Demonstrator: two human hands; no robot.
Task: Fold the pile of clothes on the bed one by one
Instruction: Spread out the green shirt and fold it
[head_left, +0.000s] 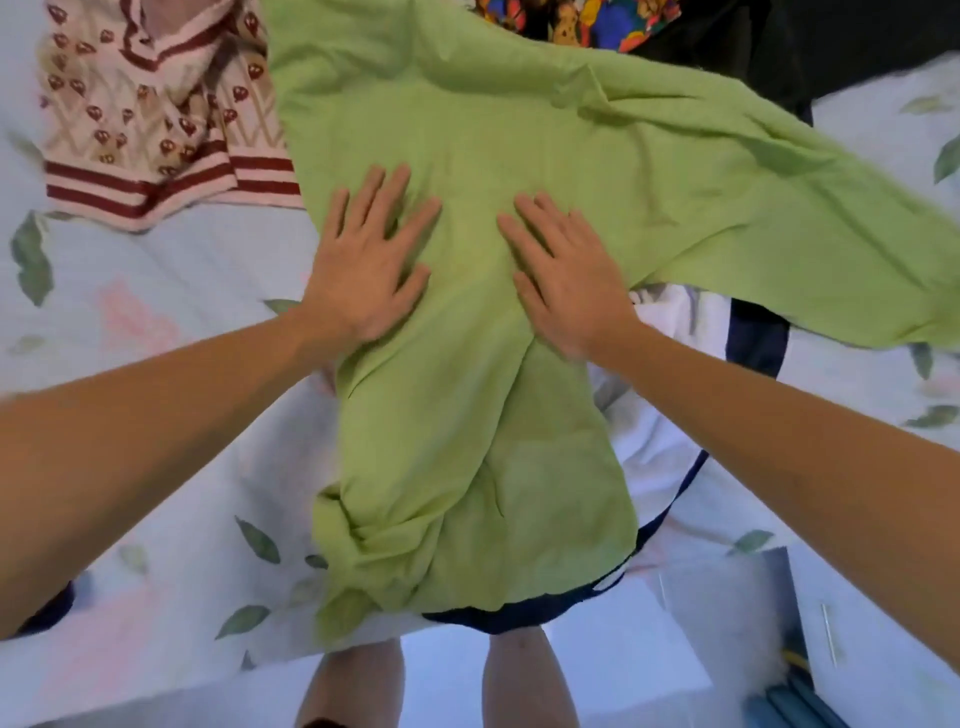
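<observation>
Green cloth, a light green garment (493, 156), lies spread across the middle of the bed (156, 322), its near end bunched and hanging over the bed's front edge. Both hands lie flat on its middle, side by side with a narrow strip of cloth between them. The left hand (369, 260) has its fingers (395, 192) straight and spread, palm down, gripping nothing; its heel sits at the garment's left edge. The right hand (566, 275) likewise presses with straight, splayed fingers and holds nothing. One wide part of the garment runs off to the right, its lower edge lifted and wavy over the bedsheet. Under the garment's right side a white garment with dark navy trim (660, 415) shows, reaching the bed's front edge. At far left a pink knitted sweater with dark red stripes (156, 119) lies just beside the green cloth, touching its left edge. A bright multicoloured fabric (571, 21) and dark cloth sit at the top. Bare leaf-printed sheet lies open to the left of the hands.
</observation>
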